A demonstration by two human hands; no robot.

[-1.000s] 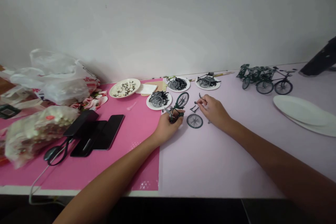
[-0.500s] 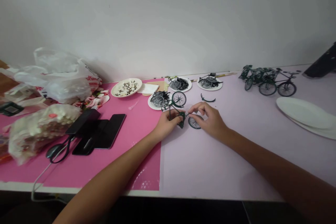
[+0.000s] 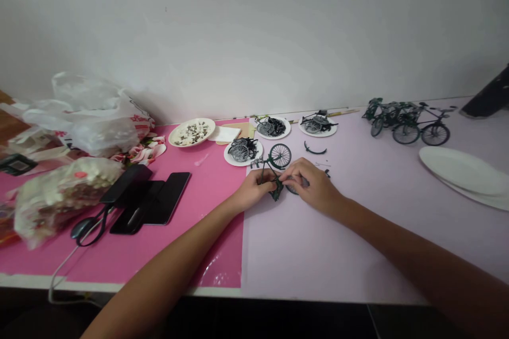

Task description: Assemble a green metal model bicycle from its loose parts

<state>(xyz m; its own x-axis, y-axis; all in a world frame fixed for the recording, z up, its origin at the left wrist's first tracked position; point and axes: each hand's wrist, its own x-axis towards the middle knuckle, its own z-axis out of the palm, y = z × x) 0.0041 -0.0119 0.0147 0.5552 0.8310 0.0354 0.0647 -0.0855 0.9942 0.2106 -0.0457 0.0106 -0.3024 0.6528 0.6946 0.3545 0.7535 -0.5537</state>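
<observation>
My left hand (image 3: 257, 190) is closed around a dark green model bicycle (image 3: 274, 172), held tilted with one spoked wheel (image 3: 280, 155) raised at the far side. My right hand (image 3: 308, 180) meets it there, thumb and fingertips pinched against the frame; whatever sits between them is too small to make out. Under the right fingers lies a loose grey wheel (image 3: 293, 188), partly hidden. Just beyond that hand are a few tiny dark parts (image 3: 327, 173) and a curved black mudguard-like piece (image 3: 315, 149).
White plates of wheels (image 3: 240, 151), black parts (image 3: 278, 127) and mixed pieces (image 3: 318, 124) line the back. Left are a bowl of small bits (image 3: 191, 133), phones (image 3: 170, 198) and plastic bags (image 3: 91, 122). Assembled model bicycles (image 3: 409, 124) and stacked plates (image 3: 457, 169) are right.
The model bicycle has turned slightly, its raised wheel shifting right. My right fingertips have moved left onto the frame, and the small parts behind that hand now show.
</observation>
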